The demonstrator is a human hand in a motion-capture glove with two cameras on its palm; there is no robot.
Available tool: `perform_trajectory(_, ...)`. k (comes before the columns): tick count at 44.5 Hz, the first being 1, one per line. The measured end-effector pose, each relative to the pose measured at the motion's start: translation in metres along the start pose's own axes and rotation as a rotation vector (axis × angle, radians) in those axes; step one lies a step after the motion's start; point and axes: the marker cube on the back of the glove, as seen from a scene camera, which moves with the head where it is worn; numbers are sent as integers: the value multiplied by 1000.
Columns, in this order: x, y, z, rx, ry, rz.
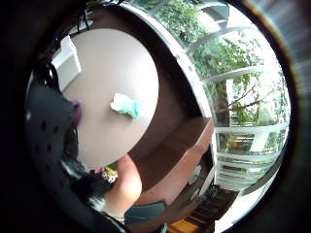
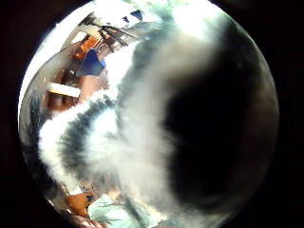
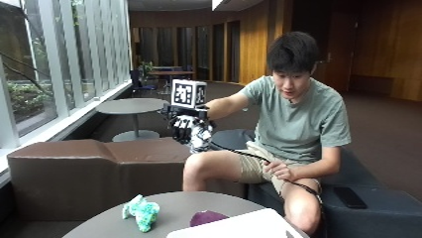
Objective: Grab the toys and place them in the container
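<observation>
In the outside view my gloved right hand (image 3: 186, 124) is raised well above the round table (image 3: 105, 225), beside the person's knee. Its fingers curl round a fluffy black-and-white plush toy (image 3: 200, 137), whose fur fills the thumb side palm view (image 2: 142, 142). A teal and white plush toy (image 3: 140, 212) lies on the table, also seen from above (image 1: 126, 106). Next to it sits a purple toy (image 3: 207, 218). The white container (image 3: 244, 225) stands at the table's near edge, and its corner shows in the little finger side view (image 1: 68, 60).
A brown bench (image 3: 79, 168) runs behind the table below tall windows (image 3: 39, 64). The person's bare left hand (image 3: 277, 171) rests on their thigh. Another round table (image 3: 131, 105) stands farther back. A dark phone (image 3: 348, 197) lies on the seat.
</observation>
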Motion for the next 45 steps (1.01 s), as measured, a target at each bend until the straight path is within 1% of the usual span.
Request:
perform_trajectory(6, -52, -26, -37, 28, 15, -52)
perform_trajectory(11, -122, -64, -63, 30, 18, -81)
perform_trajectory(17, -194, -100, -73, 23, 13, -125)
perform_trajectory(20, -220, -117, -69, 34, 9, -183)
perform_trajectory(23, -245, -132, -62, 37, 14, -183)
perform_trajectory(26, -264, -145, -51, 47, 17, -225)
perform_trajectory(35, -316, -178, -3, -18, -15, -171)
perform_trajectory(45, -334, -187, 34, -117, -9, -168)
